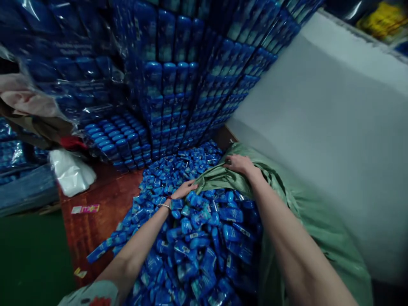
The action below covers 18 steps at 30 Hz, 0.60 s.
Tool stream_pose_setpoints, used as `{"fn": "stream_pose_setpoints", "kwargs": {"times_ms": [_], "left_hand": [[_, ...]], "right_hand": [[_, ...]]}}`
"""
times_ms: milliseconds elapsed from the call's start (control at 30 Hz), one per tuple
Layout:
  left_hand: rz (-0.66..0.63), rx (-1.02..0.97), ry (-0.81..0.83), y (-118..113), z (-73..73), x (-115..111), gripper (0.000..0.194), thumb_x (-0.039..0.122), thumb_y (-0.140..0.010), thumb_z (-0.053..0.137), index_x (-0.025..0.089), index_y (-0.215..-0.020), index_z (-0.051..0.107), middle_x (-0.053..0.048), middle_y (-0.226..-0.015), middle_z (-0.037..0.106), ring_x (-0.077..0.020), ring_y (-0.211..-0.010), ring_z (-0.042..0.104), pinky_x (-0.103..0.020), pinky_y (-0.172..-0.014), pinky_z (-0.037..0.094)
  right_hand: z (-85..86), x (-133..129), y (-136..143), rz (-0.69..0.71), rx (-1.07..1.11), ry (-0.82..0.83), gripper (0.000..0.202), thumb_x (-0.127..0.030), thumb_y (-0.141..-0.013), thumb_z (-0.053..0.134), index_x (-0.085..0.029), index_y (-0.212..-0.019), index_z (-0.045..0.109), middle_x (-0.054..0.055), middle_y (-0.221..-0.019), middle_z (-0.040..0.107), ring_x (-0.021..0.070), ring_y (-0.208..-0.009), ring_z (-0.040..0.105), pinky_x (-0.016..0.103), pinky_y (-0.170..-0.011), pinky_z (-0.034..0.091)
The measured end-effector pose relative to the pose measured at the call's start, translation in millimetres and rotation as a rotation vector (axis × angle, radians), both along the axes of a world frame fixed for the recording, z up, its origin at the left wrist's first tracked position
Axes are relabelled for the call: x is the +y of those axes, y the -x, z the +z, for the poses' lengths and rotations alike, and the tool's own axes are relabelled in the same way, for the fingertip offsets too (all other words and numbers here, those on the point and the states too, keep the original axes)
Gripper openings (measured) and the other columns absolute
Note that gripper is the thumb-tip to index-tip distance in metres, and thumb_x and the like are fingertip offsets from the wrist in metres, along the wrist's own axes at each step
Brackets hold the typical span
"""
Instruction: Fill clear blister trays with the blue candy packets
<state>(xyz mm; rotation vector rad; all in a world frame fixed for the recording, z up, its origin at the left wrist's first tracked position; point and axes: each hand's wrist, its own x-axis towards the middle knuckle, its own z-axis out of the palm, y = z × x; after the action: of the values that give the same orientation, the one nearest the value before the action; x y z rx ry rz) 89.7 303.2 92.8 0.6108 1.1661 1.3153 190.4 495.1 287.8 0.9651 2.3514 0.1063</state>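
A large green woven sack point(318, 221) leans along the right, its mouth spread over a heap of small blue plastic-wrapped packs point(197, 238). My left hand point(184, 189), with a bracelet at the wrist, has its fingers closed on the left end of the sack's rim. Farther back, my right hand point(239, 163) grips the bunched fabric of the same rim. Between my forearms, packs lie loose in and in front of the sack's mouth. What is deeper inside the sack is hidden.
Tall stacks of blue packs point(168, 80) rise at the back, some in clear film. A white wall point(325, 110) stands at the right. Reddish-brown board point(105, 191) covers the floor at left, with a white plastic bag point(72, 172) and a pink wrapper point(91, 208) on it.
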Motion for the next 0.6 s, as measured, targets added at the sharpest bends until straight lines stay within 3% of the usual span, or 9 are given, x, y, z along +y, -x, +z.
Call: {"fn": "stream_pose_setpoints", "kwargs": {"times_ms": [133,200,300,433,500,600], "left_hand": [[0.12,0.04,0.008,-1.8,6.0,-10.5,0.08,0.041,-0.07,0.069,0.018,-0.14,0.038,-0.013,-0.141,0.044,-0.0297,-0.123,0.048,-0.043,-0.102,0.039],[0.158,0.103,-0.057,-9.0,9.2,-14.6,0.071,0.044,-0.074,0.064,0.022,-0.137,0.043,-0.008,-0.145,0.039,-0.0268,-0.131,0.039,-0.039,-0.109,0.03],[0.099,0.153,-0.096,-16.1,11.8,-12.6,0.055,0.051,-0.078,0.055,0.018,-0.121,0.061,-0.007,-0.134,0.053,-0.0256,-0.129,0.043,-0.038,-0.112,0.025],[-0.005,0.16,-0.035,-5.0,18.8,-4.0,0.05,0.053,-0.076,0.059,0.014,-0.106,0.068,-0.01,-0.122,0.062,-0.0274,-0.121,0.051,-0.041,-0.11,0.03],[-0.032,0.178,-0.027,7.0,29.3,-4.8,0.05,0.052,-0.074,0.061,0.014,-0.106,0.068,-0.011,-0.123,0.061,-0.0275,-0.123,0.049,-0.041,-0.11,0.028],[-0.049,0.2,-0.069,24.2,51.8,-11.1,0.062,0.055,-0.079,0.055,0.015,-0.127,0.055,-0.011,-0.139,0.047,-0.0259,-0.134,0.035,-0.042,-0.113,0.021]], "right_hand": [[15.5,-18.3,-13.9,0.176,0.111,-0.061,0.04,-0.036,-0.089,0.044,-0.026,-0.126,0.053,0.011,-0.128,0.053,0.0294,-0.114,0.05,0.054,-0.095,0.038],[22.2,-26.0,-28.3,0.246,0.177,-0.14,0.039,-0.035,-0.091,0.04,-0.03,-0.128,0.052,0.009,-0.134,0.049,0.0314,-0.119,0.046,0.065,-0.099,0.028],[24.1,-36.9,-48.7,0.167,0.224,-0.24,0.041,-0.042,-0.094,0.033,-0.032,-0.13,0.05,0.007,-0.141,0.043,0.0372,-0.128,0.034,0.077,-0.096,0.013],[26.6,-55.0,-53.6,0.05,0.248,-0.158,0.048,-0.047,-0.094,0.032,-0.027,-0.136,0.043,0.01,-0.146,0.036,0.037,-0.133,0.029,0.075,-0.098,0.015],[39.6,-67.6,-51.9,0.047,0.352,-0.162,0.047,-0.045,-0.095,0.031,-0.027,-0.137,0.041,0.008,-0.148,0.033,0.0331,-0.135,0.026,0.072,-0.102,0.013],[70.2,-89.1,-68.2,0.052,0.595,-0.327,0.043,-0.039,-0.096,0.03,-0.025,-0.132,0.049,0.007,-0.14,0.045,0.0243,-0.131,0.036,0.059,-0.11,0.012]]}}
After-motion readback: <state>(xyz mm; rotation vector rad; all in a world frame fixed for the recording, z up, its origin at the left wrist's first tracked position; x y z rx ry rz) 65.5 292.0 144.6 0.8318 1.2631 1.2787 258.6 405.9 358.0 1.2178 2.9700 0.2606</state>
